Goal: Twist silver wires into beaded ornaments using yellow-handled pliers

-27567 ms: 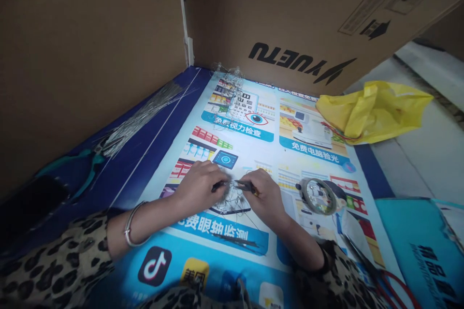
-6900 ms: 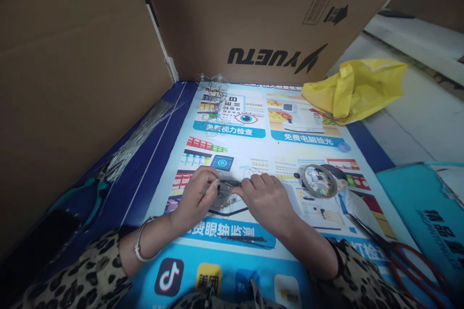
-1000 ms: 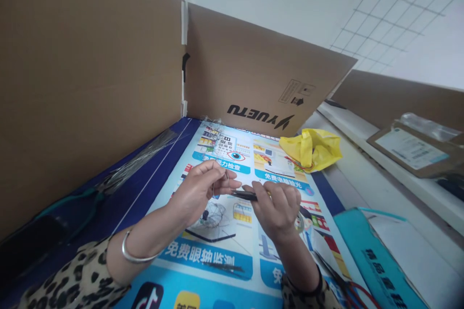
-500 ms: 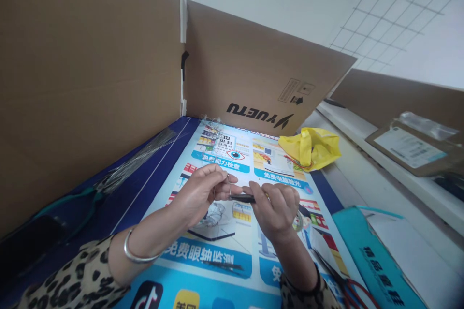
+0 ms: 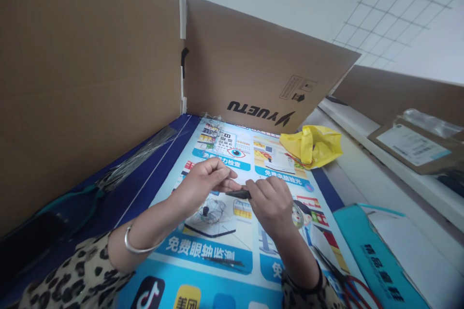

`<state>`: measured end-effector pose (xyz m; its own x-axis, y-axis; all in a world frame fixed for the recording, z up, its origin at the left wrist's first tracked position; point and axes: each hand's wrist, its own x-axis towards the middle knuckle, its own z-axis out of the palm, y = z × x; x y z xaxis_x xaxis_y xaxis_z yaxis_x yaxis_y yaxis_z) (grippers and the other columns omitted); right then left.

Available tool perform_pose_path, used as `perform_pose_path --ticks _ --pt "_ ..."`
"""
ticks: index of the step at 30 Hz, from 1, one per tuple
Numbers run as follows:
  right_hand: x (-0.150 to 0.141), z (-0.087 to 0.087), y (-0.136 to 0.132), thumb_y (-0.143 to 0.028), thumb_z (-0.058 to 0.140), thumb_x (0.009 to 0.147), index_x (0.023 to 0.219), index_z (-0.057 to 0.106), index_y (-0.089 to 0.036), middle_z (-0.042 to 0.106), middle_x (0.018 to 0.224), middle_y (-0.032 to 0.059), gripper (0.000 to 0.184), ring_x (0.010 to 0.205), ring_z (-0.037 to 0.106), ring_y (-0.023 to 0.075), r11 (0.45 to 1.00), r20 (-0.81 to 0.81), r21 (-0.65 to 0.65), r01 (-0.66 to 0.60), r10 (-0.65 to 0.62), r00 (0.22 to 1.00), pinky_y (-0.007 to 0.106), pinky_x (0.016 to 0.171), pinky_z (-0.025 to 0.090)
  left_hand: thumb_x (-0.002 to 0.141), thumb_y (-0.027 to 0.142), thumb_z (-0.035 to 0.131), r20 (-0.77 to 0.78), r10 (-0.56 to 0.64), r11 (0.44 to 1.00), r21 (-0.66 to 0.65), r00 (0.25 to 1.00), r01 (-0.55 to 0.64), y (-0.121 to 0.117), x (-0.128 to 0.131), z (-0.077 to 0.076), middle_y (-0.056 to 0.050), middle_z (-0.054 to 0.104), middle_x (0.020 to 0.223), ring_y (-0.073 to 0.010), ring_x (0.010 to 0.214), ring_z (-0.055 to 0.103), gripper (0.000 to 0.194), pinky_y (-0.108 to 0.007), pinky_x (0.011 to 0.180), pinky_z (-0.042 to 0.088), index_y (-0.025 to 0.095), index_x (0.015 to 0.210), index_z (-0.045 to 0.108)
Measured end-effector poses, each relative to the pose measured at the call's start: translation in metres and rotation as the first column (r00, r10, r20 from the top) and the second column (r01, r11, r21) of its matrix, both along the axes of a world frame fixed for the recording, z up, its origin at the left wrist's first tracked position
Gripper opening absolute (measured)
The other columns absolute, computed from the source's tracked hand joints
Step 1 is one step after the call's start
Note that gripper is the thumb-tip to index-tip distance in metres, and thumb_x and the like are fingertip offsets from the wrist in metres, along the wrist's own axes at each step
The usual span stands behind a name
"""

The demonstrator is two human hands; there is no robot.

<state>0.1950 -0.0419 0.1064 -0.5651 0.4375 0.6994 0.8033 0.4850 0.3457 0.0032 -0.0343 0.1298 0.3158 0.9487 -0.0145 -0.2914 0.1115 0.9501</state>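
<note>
My left hand (image 5: 206, 184) is closed in a pinch, with thumb and forefinger together. The thin wire seen in it a moment ago is barely visible now. My right hand (image 5: 272, 205) is wrapped round dark-jawed pliers (image 5: 238, 194), whose tips point left, close under my left fingertips. Below the hands, a tangle of bent wire pieces (image 5: 217, 216) lies on the printed poster (image 5: 250, 243). Several short dark wires (image 5: 224, 262) rest nearer to me.
Long straight wires (image 5: 139, 158) lie at left beside teal-handled pliers (image 5: 81, 210). More bent wire (image 5: 213, 125) sits by the cardboard wall (image 5: 261, 62). At right are a yellow bag (image 5: 319, 147), a partly hidden tape roll (image 5: 297, 216), red-handled scissors (image 5: 357, 289) and a teal box (image 5: 380, 260).
Over the last second my right hand has rolled over, knuckles upward, and shifted slightly left with the pliers. The wire loop at my left fingers is now mostly hidden. Earlier, both hands worked lower.
</note>
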Motion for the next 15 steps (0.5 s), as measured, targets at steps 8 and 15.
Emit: perform_pose_path --ticks 8,15 --pt "0.000 0.003 -0.003 -0.012 0.054 0.080 0.065 0.056 -0.019 0.054 0.061 0.0006 0.016 0.063 0.045 0.0153 0.934 0.077 -0.354 0.046 -0.019 0.997 0.030 0.061 0.027 0.089 0.020 0.043 -0.453 0.090 0.851 0.498 0.887 0.168 0.002 -0.011 0.003 -0.002 0.065 0.089 -0.0129 0.078 0.065 0.017 -0.025 0.073 0.050 0.016 0.080 0.057" --pt "0.001 0.014 -0.009 -0.026 0.049 0.088 0.071 0.058 -0.020 0.064 0.070 -0.0005 0.020 0.067 0.055 0.0134 0.662 0.089 -0.736 0.142 -0.113 0.990 0.026 0.057 0.026 0.092 0.018 0.040 -0.503 0.185 0.677 0.688 0.844 0.262 0.000 -0.012 0.000 -0.002 0.063 0.090 -0.0130 0.085 0.060 0.016 -0.026 0.077 0.046 0.018 0.085 0.055"
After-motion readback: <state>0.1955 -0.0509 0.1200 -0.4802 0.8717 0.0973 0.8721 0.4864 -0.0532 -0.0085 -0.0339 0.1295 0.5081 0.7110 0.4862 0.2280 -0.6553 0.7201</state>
